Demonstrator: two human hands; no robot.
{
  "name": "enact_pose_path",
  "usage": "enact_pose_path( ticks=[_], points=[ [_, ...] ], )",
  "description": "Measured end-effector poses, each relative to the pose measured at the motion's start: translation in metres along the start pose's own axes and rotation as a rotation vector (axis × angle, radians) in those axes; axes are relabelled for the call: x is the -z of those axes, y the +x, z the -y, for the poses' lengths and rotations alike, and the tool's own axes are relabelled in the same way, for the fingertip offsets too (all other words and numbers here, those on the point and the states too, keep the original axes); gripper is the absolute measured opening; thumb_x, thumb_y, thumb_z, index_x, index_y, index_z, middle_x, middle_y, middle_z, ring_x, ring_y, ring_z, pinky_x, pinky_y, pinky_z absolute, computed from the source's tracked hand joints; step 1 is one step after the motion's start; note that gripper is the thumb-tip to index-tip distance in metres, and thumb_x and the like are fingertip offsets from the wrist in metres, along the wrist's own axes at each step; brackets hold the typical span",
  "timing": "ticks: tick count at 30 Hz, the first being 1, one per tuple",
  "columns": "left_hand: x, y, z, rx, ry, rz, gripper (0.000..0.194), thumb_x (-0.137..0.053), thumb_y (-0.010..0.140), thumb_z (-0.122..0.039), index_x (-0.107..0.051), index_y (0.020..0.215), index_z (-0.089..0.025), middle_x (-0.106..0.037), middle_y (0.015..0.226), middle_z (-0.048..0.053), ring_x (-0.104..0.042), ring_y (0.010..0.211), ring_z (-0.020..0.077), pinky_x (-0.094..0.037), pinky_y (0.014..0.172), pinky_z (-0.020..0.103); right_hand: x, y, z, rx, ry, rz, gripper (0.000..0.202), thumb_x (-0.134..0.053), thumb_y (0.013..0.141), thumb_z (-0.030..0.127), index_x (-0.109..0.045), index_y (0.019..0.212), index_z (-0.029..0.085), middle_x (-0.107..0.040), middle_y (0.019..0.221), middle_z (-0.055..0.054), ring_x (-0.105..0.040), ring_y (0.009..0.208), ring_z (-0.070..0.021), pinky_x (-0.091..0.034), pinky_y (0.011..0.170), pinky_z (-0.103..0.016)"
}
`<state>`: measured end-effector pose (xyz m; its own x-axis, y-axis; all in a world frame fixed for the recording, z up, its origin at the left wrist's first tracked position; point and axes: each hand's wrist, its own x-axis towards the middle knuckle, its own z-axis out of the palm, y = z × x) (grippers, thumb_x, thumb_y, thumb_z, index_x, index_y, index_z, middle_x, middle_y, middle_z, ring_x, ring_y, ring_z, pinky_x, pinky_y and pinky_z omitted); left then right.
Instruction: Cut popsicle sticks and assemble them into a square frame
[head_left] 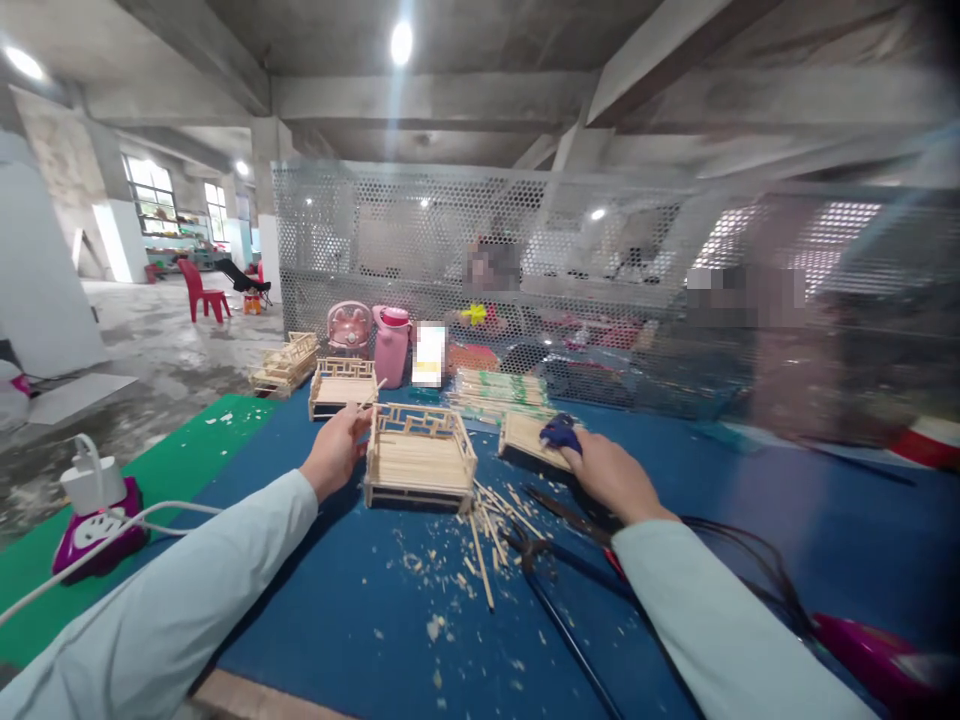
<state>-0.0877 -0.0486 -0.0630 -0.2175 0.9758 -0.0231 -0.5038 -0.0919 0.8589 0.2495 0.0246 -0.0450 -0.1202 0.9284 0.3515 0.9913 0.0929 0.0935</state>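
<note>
A miniature bench (420, 465) made of pale wooden sticks, with a lattice back, stands upright on the blue table in front of me. My left hand (337, 455) is at its left side, fingers closed against the end rail. A thin stick pokes up beside those fingertips. Over to the right, my right hand (615, 480) is closed on a dark blue cloth-like wad (561, 432), whose exact kind I cannot make out. It rests against a small flat stick platform (525, 437). Loose stick offcuts (487, 540) lie between the hands.
Long-handled pincers (530, 550) and a dark-bladed cutter (562, 508) lie near my right forearm. Behind are more miniature benches (343, 388), a pink flask (391, 350), a lit phone (430, 355) and stick bundles (499, 390). A purple power strip (101, 535) sits left. A perforated metal screen (420, 230) closes the back.
</note>
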Motion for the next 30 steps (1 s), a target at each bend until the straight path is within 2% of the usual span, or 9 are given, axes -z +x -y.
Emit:
enact_pose_path(
  ticks=[5,7,13,16,19,21,23,25,30],
  points=[
    [-0.004,-0.017,0.0,0.054,-0.01,0.055,0.026,-0.052,0.079,-0.043,-0.057,0.081,-0.018,-0.067,0.097,0.007,-0.058,0.102,0.0205,-0.049,0.074,0.03,0.005,-0.003,0.012,-0.122,0.13,-0.121,0.055,-0.028,0.089,0.036,-0.033,0.133,0.003,-0.056,0.118,-0.023,-0.058,0.1,-0.0303,-0.043,0.076,-0.036],
    [-0.004,-0.018,0.002,0.056,0.007,0.064,0.027,-0.053,0.079,-0.044,-0.057,0.082,-0.017,-0.066,0.1,0.008,-0.058,0.102,0.0215,-0.05,0.071,0.029,0.006,-0.002,0.014,-0.136,0.187,-0.148,0.055,-0.029,0.089,0.038,-0.035,0.132,0.004,-0.055,0.12,-0.022,-0.056,0.103,-0.0304,-0.043,0.08,-0.037],
    [-0.002,-0.018,0.005,0.045,0.033,0.101,0.031,-0.052,0.08,-0.044,-0.06,0.09,-0.016,-0.065,0.103,0.011,-0.059,0.099,0.0217,-0.05,0.068,0.029,-0.002,0.001,0.01,-0.085,0.314,-0.203,0.059,-0.054,0.073,0.042,-0.046,0.123,0.01,-0.061,0.11,-0.019,-0.057,0.099,-0.0307,-0.044,0.08,-0.038],
    [-0.003,-0.019,0.003,0.043,0.029,0.08,0.03,-0.051,0.081,-0.042,-0.061,0.091,-0.015,-0.065,0.105,0.01,-0.059,0.1,0.0214,-0.051,0.07,0.03,-0.006,0.002,0.006,-0.237,0.468,-0.261,0.052,-0.054,0.072,0.033,-0.048,0.119,0.01,-0.063,0.102,-0.018,-0.061,0.088,-0.0278,-0.046,0.074,-0.037],
    [-0.005,-0.02,0.002,0.056,0.022,0.07,0.028,-0.048,0.083,-0.04,-0.061,0.09,-0.016,-0.065,0.103,0.01,-0.059,0.101,0.0209,-0.051,0.074,0.031,-0.007,0.002,0.005,-0.43,0.746,-0.232,0.036,-0.054,0.072,0.03,-0.053,0.103,0.012,-0.065,0.081,-0.014,-0.062,0.067,-0.0226,-0.047,0.059,-0.033],
    [-0.005,-0.021,0.003,0.065,0.019,0.063,0.028,-0.048,0.083,-0.04,-0.062,0.09,-0.016,-0.066,0.101,0.009,-0.059,0.101,0.0205,-0.052,0.075,0.032,-0.002,0.001,0.007,-0.48,0.968,-0.211,0.027,-0.054,0.072,0.03,-0.054,0.094,0.014,-0.063,0.07,-0.008,-0.059,0.058,-0.0184,-0.046,0.052,-0.029],
    [-0.005,-0.021,0.003,0.072,0.016,0.065,0.027,-0.049,0.083,-0.04,-0.062,0.09,-0.017,-0.066,0.101,0.008,-0.059,0.101,0.0201,-0.052,0.075,0.031,0.006,0.0,0.011,-0.435,1.15,-0.205,0.019,-0.053,0.073,0.031,-0.053,0.086,0.017,-0.06,0.065,-0.004,-0.056,0.053,-0.0147,-0.045,0.051,-0.027],
    [-0.005,-0.021,0.003,0.078,0.012,0.074,0.027,-0.048,0.084,-0.039,-0.062,0.09,-0.017,-0.066,0.103,0.008,-0.059,0.101,0.0198,-0.052,0.075,0.031,0.02,-0.001,0.016,-0.326,1.279,-0.178,0.018,-0.053,0.074,0.035,-0.051,0.083,0.019,-0.059,0.065,-0.001,-0.053,0.049,-0.0118,-0.044,0.049,-0.025],
    [-0.006,-0.022,0.003,0.072,0.002,0.088,0.025,-0.046,0.086,-0.036,-0.06,0.087,-0.015,-0.065,0.105,0.01,-0.059,0.1,0.0193,-0.051,0.075,0.03,0.055,-0.012,0.038,0.008,1.412,0.015,0.035,-0.057,0.072,0.05,-0.048,0.093,0.023,-0.064,0.076,0.001,-0.049,0.044,-0.0083,-0.039,0.043,-0.022]
  ],
)
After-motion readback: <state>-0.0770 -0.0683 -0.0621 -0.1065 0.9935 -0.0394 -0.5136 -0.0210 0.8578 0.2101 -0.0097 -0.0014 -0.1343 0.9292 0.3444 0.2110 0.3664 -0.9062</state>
